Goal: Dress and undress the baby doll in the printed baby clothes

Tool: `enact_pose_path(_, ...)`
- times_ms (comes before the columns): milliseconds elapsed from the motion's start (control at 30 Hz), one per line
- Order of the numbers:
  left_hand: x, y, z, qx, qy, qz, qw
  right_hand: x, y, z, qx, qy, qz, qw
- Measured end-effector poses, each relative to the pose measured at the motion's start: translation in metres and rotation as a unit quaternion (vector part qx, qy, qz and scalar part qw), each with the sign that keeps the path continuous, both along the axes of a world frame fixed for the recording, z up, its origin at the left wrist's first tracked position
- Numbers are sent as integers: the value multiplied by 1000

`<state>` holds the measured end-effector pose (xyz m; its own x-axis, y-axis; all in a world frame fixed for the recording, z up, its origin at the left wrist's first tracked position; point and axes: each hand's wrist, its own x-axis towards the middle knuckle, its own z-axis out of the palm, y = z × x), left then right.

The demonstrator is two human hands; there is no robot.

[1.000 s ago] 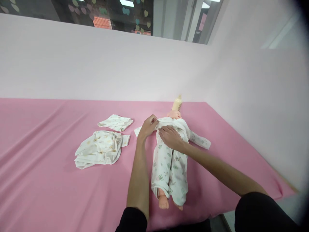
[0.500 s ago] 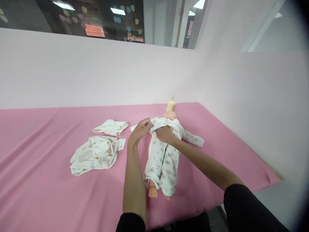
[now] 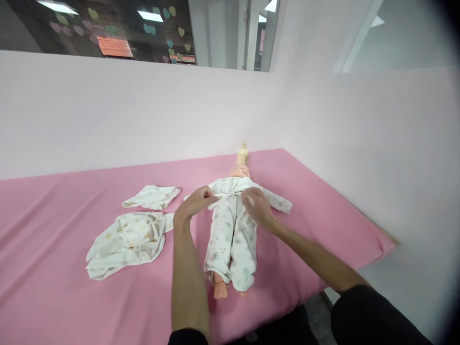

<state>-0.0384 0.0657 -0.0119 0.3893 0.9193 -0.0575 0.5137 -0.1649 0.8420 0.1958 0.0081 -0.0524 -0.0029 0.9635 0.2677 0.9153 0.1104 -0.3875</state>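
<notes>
A baby doll [image 3: 240,171] lies on its back on the pink sheet [image 3: 53,287], dressed in a white printed top [image 3: 233,186] and white printed trousers [image 3: 232,239]. My left hand [image 3: 194,203] is closed in a pinch on the hem of the doll's top at its left side. At the doll's waist on the other side is my right hand [image 3: 257,206], blurred by motion, with fingers curled against the cloth. The doll's bare feet [image 3: 220,290] point toward me.
A crumpled white garment [image 3: 125,238] and a smaller folded one [image 3: 151,197] lie on the sheet left of the doll. A cream bottle [image 3: 243,154] stands behind the doll's head against the white wall. The bed's edge drops off at the right and near me.
Both hands have slid from the doll's chest down to its waist, drawing the top's hem lower. The view has turned, so everything sits further left.
</notes>
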Motion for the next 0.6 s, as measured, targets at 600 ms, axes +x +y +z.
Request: enact_pose_path(600, 162, -19, -30, 346, 392, -159, 837, 80, -13, -41, 86, 285, -4, 955)
